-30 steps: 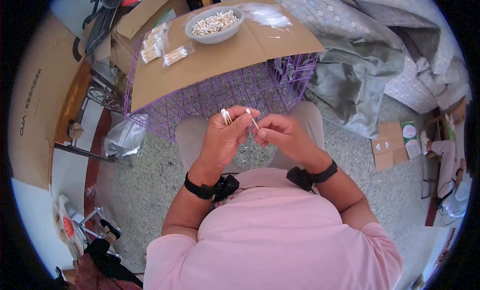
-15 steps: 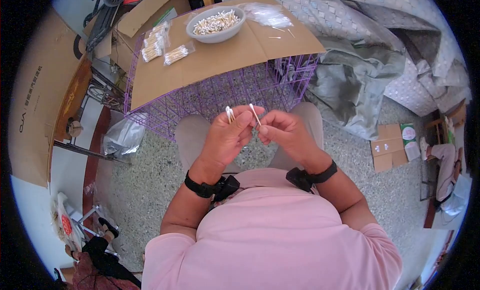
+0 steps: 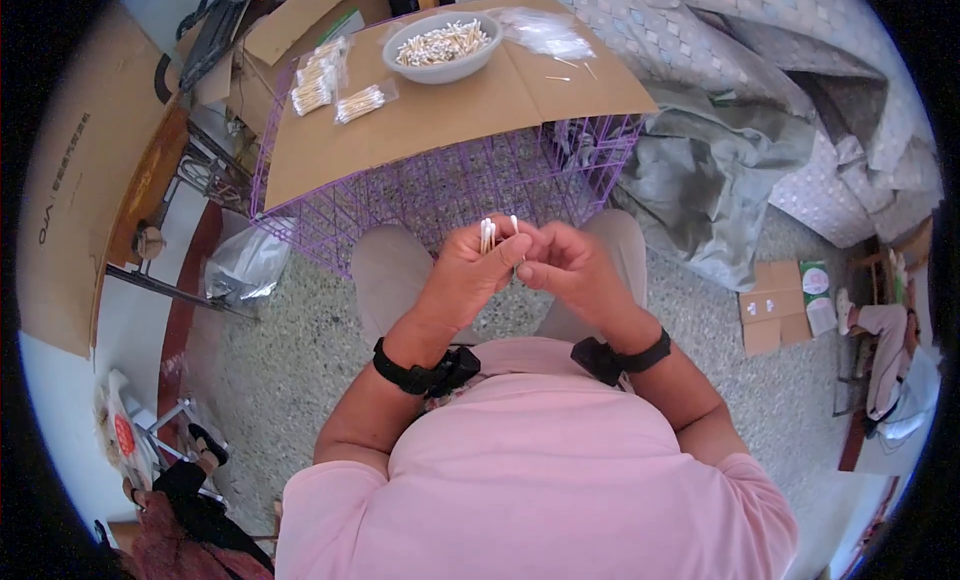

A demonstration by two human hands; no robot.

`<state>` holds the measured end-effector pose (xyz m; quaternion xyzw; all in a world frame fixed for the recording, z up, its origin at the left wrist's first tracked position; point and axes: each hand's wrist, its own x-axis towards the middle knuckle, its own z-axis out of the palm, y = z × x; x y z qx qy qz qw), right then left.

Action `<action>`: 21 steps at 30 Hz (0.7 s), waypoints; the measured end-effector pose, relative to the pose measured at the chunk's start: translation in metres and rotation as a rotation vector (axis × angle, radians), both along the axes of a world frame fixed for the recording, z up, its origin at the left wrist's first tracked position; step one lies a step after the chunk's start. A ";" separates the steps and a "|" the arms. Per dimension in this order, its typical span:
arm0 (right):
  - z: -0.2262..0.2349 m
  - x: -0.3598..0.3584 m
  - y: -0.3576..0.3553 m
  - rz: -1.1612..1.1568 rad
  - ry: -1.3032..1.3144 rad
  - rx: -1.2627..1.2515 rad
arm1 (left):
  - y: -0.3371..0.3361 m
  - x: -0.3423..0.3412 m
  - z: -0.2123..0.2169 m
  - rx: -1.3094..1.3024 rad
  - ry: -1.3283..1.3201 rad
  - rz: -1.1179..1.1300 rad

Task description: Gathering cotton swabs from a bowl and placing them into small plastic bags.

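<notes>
Above my lap, my left hand [image 3: 478, 273] is closed around a few cotton swabs [image 3: 487, 234], whose white tips stick up past the fingers. Right beside it, my right hand [image 3: 572, 267] pinches a single cotton swab [image 3: 515, 226], its white tip upward. The fingertips of both hands meet, partly hiding the sticks. Beyond my knees, a grey bowl [image 3: 440, 75] heaped with loose cotton swabs [image 3: 445, 44] stands on a cardboard sheet [image 3: 470, 115]. Left of the bowl lie a filled clear bag of swabs [image 3: 360, 103] and a pile of similar bags [image 3: 319, 77].
The cardboard tops a purple wire cage [image 3: 440, 185]. Clear plastic bags [image 3: 545, 32] and a few stray swabs [image 3: 560, 79] lie right of the bowl. A grey cover [image 3: 700, 170] drapes at the right. Other people sit at the lower left [image 3: 185, 520] and far right [image 3: 885, 350].
My right hand has moved in against the left, bringing its swab beside the bunch. The swab now stands more upright. My left hand has shifted slightly right.
</notes>
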<state>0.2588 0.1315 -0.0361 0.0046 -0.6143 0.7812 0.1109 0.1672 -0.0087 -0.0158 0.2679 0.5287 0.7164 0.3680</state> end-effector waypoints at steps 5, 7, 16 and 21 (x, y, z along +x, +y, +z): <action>-0.009 0.001 0.004 -0.029 -0.014 0.127 | 0.003 0.003 -0.003 0.017 0.092 0.029; -0.011 0.001 0.003 -0.033 0.002 0.124 | 0.004 0.004 -0.004 0.050 0.077 0.010; -0.014 -0.002 0.007 -0.066 -0.009 0.080 | 0.005 0.001 -0.013 0.029 0.088 -0.010; 0.031 -0.006 0.018 -0.223 0.206 0.543 | 0.004 -0.005 -0.011 0.056 0.273 0.067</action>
